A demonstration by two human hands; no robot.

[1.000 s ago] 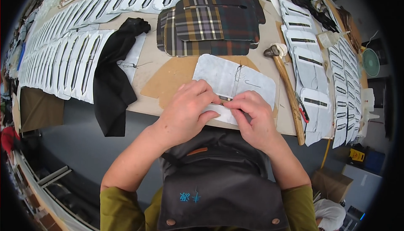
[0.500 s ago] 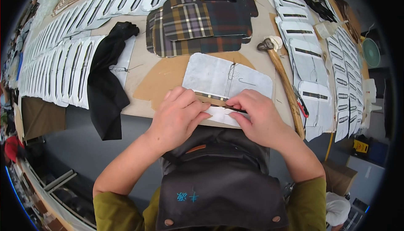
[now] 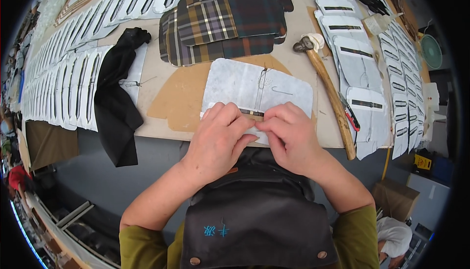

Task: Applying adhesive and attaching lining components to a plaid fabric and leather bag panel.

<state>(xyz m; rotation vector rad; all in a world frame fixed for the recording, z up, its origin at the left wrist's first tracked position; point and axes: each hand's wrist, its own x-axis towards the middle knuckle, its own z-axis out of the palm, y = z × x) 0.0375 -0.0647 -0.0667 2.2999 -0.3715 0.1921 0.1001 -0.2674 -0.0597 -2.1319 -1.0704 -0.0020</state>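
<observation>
Near the front edge of the table point(image 3: 164, 124), your left hand point(image 3: 215, 139) and right hand point(image 3: 293, 134) meet with fingers bent, the tips almost touching over a pale panel point(image 3: 232, 83). Your left thumb sits a little below the forefinger, with some of the white showing between them. The fingertips cover the spot they work on, so I cannot tell whether you are pinching the edge of the dark strip point(image 3: 248, 112) there or only pressing on it. That strip shows just above your fingers, running across the panel, whose upper part lies flat beyond your hands, with a drawn hook-shaped line toward its right side.

Under the panel, a brown board point(image 3: 171, 100) sticks out to your left. Beyond it you have a stack of plaid pieces point(image 3: 208, 26). To your right, a hammer point(image 3: 329, 90) lies with its wooden handle toward you, and a red-handled tool point(image 3: 352, 119) is just beside it. Further right, a column of white panels point(image 3: 356, 73) with dark strips runs away from you, with a squeeze bottle point(image 3: 378, 25) near its far part. On your left, a black cloth point(image 3: 115, 100) hangs over the table edge beside rows of slotted white pieces point(image 3: 61, 90).
</observation>
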